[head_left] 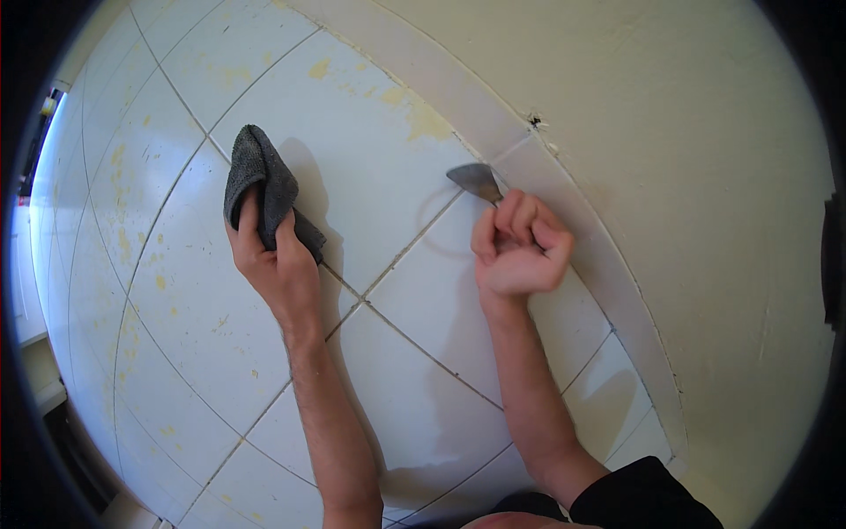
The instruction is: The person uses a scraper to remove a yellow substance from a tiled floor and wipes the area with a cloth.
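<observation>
Over the tiles [441,304], left hand [284,264] grips rag [271,172]; right hand [523,247] grips scraper [476,180]; probably scraping spots [427,122]; next needs low angle.

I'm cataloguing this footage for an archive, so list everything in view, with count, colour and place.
Cloth: one, dark grey, upper left of centre
Scraper: one, grey blade, right of the cloth; handle mostly hidden
Tiles: several, white, across the middle and left
Patches: many, yellow, scattered on the tiles
Edging strip: one, pale, between tiles and wall
Wall: one, cream, right side
Spot: one, dark, low on the wall
Items at the left edge: uncounted, dark and pale, unclear
Object at the right edge: one, dark, unclear
Sleeve: one, black, lower right
Forearms: two, bare, from the lower edge
Left grip: one, bare, holding the cloth
Right grip: one, bare, holding the scraper
</observation>
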### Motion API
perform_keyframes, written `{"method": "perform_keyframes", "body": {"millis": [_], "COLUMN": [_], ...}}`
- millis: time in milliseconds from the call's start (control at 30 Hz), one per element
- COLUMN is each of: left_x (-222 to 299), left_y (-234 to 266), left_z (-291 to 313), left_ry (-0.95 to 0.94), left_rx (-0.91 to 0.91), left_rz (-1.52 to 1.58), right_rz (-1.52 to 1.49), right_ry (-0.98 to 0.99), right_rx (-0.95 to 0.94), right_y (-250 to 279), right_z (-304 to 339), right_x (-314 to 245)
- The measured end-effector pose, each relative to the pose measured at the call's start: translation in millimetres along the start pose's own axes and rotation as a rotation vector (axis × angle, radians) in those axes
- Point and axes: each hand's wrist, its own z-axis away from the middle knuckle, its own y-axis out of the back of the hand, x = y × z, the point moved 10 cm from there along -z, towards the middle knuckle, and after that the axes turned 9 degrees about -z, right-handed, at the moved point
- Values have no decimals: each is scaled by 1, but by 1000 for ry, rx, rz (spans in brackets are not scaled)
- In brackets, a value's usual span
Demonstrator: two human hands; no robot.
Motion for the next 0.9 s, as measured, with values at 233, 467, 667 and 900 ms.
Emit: {"method": "perform_keyframes", "body": {"millis": [233, 467, 667, 900], "left_x": [0, -1, 0, 0], "left_y": [-2, -2, -4, -2], "left_z": [1, 2, 2, 3], "left_ry": [10, 21, 31, 34], "left_rx": [-9, -5, -16, -20], "left_rz": [3, 17, 6, 8], "right_rz": [56, 39, -33, -40], "right_ry": [14, 1, -18, -37], "right_rx": [-37, 3, 12, 51], "right_y": [-6, -3, 8, 8], "right_z": [-3, -3, -7, -1], "right_x": [10, 13, 6, 4]}}
